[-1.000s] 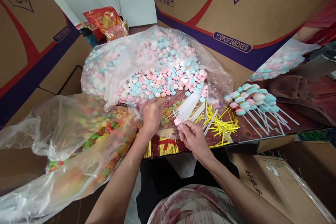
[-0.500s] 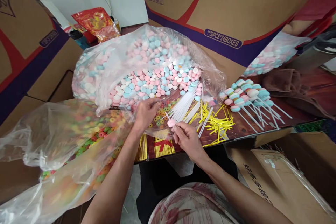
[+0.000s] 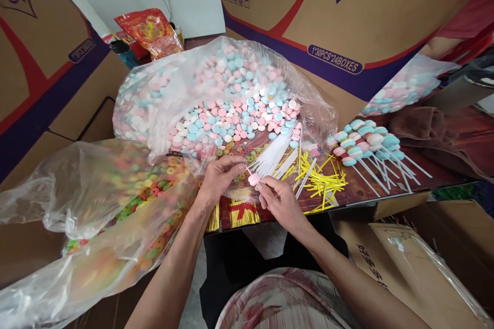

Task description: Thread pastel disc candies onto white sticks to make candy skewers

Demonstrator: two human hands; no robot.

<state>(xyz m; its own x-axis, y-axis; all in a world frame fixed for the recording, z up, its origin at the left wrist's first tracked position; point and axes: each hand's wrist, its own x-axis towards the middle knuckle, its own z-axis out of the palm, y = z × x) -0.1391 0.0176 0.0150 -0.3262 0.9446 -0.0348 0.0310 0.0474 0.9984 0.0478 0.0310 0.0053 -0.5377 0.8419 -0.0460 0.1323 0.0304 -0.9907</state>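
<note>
My right hand (image 3: pixel 280 200) is closed in a pinch, gripping a white stick with a pink marshmallow (image 3: pixel 253 179) threaded near its upper end. Close to the stick's tip, my left hand (image 3: pixel 222 179) has thumb and forefinger pressed together; what lies between them is too small to make out. Beneath my hands, colourful cereal rings (image 3: pixel 241 177) lie on clear plastic. Just beyond is a fan of white sticks (image 3: pixel 272 157). Pink, blue and white marshmallows (image 3: pixel 231 118) spill from a big clear bag (image 3: pixel 162 92).
Yellow twist ties (image 3: pixel 326 177) are scattered to the right, beside finished marshmallow skewers (image 3: pixel 366 141). A bag of cereal rings (image 3: pixel 142 200) lies left. Large cardboard boxes (image 3: pixel 281 46) stand behind and left. An open carton (image 3: pixel 409 247) sits below the table's right edge. Another person's arm (image 3: pixel 443 46) shows far right.
My left hand has moved right, from over the cereal rings to the tip of the stick. My right hand still holds the stick with the pink marshmallow. The view has shifted slightly.
</note>
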